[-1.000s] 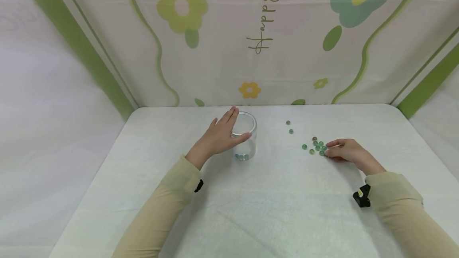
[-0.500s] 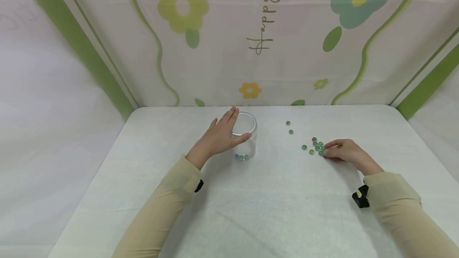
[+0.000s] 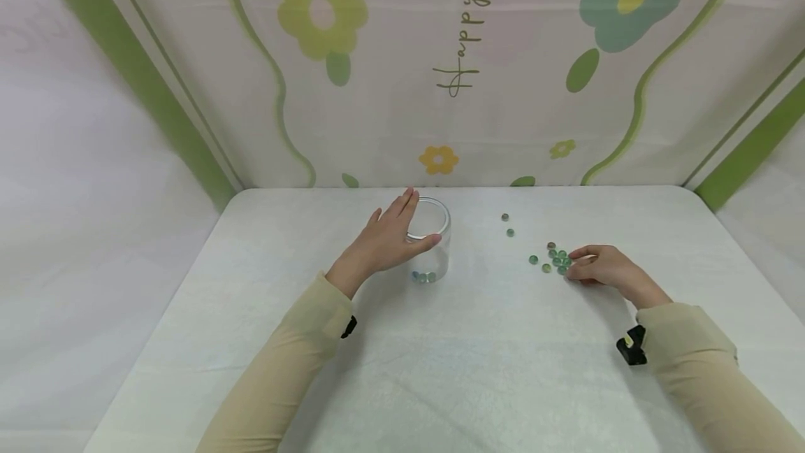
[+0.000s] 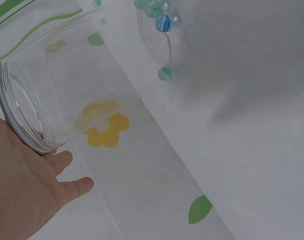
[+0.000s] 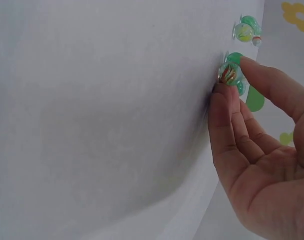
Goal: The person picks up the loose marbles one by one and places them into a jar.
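My left hand (image 3: pixel 385 235) rests against the rim of a clear glass jar (image 3: pixel 440 250), thumb across the near side and straight fingers along the left. In the left wrist view the jar's rim (image 4: pixel 23 112) meets the palm. A few marbles (image 3: pixel 424 277) lie at the jar's bottom, one of them blue-swirled (image 4: pixel 163 23). At the right, my right hand (image 3: pixel 602 268) touches the edge of a cluster of green marbles (image 3: pixel 557 261). In the right wrist view its fingertips stand apart around a red-swirled marble (image 5: pixel 228 74); no firm pinch shows.
Two loose marbles (image 3: pixel 505 217) lie farther back, between jar and cluster. Single marbles (image 3: pixel 533 259) sit just left of the cluster. The white table (image 3: pixel 465 369) ends at a patterned cloth backdrop (image 3: pixel 503 110), close behind the jar.
My right hand has shifted slightly left, its fingertips closer in on the cluster, and the marbles nearest it have shifted a little. The left hand and jar have stayed still.
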{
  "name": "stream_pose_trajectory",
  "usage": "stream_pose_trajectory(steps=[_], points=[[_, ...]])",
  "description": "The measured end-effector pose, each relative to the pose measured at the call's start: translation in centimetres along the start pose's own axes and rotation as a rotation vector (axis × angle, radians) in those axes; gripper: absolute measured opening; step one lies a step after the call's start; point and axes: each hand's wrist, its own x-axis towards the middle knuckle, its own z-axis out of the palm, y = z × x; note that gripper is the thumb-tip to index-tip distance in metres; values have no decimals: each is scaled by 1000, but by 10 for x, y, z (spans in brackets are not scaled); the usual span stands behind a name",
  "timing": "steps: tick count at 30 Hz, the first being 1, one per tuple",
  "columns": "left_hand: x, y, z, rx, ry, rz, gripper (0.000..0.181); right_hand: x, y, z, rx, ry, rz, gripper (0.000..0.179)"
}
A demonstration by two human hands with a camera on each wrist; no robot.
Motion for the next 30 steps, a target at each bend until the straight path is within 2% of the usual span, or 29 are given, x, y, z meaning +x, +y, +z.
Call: stream_pose_trajectory(steps=[12, 20, 25, 30], points=[[0, -2, 1, -8, 5, 9, 92, -3, 1, -6, -16, 2, 43, 66], [-1, -2, 1, -10, 5, 6, 92, -3, -5, -17, 37, 21, 55, 71], [-1, -2, 1, -14, 3, 7, 93, -5, -16, -21, 181, 17, 26, 75], [0, -3, 1, -14, 4, 7, 93, -7, -30, -22, 435, -45, -55, 71]])
